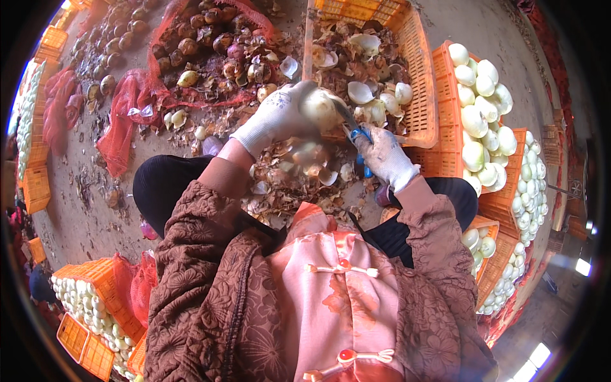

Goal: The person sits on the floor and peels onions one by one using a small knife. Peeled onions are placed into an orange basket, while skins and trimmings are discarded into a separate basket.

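My left hand (281,112), in a white knit glove, grips a pale, mostly peeled onion (321,112) above the near edge of an orange plastic crate (420,81). A pair of shears with blue handles (363,134) is in my gloved right hand (384,153). Its metal blade (344,114) meets the onion's right side. Inside the crate lie brown skins and pale peeled layers (360,92). Below my hands, more onion skins (305,176) are heaped on the floor between my knees. My fingers hide part of the onion and the shears' handles.
Unpeeled onions (188,46) spill from a red mesh sack (136,95) at the upper left. Crates of peeled onions (482,114) line the right side. Another stack of filled crates (90,301) stands at lower left. Loose onions (114,45) lie on the concrete floor (86,205).
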The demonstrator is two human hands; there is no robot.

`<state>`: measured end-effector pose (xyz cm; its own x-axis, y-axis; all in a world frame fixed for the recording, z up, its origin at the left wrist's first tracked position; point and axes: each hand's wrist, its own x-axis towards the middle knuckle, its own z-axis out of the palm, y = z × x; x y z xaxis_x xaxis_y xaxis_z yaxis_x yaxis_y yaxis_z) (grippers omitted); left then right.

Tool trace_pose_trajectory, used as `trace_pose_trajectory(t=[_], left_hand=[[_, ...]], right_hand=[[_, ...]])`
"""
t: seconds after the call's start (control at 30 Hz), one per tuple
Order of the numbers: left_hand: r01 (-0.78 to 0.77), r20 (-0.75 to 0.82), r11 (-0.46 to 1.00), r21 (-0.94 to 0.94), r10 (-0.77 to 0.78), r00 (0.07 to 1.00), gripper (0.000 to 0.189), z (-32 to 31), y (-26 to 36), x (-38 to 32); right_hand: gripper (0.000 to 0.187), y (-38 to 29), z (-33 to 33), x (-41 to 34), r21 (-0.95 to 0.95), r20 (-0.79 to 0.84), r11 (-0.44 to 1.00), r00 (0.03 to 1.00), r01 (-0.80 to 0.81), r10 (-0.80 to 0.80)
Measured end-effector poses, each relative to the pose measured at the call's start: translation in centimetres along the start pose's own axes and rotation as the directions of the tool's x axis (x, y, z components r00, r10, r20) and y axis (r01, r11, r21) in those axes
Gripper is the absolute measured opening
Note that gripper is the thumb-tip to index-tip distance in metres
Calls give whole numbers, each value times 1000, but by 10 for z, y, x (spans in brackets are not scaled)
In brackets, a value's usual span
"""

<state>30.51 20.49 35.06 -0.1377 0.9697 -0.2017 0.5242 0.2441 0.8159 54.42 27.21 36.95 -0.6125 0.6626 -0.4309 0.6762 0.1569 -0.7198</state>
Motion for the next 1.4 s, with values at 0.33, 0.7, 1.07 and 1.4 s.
trace_pose_trajectory(t=[0.33, 0.7, 1.07, 1.4], left_hand=[[-84, 117, 994, 72, 75, 990, 84, -19, 1, 9], [49, -497, 977, 208, 63, 865, 75, 9, 64, -40], [234, -362, 972, -21, -226, 904, 108, 31, 48, -16], [112, -255, 850, -514, -277, 927, 93, 12, -5, -15]], right_hand=[[33, 34, 9, 9, 571, 194, 784, 968, -244, 160], [39, 19, 40, 4, 580, 13, 805, 989, -126, 146], [26, 5, 65, -10, 165, -292, 978, 953, 128, -75], [29, 2, 16, 30, 178, -151, 980, 987, 87, -60]])
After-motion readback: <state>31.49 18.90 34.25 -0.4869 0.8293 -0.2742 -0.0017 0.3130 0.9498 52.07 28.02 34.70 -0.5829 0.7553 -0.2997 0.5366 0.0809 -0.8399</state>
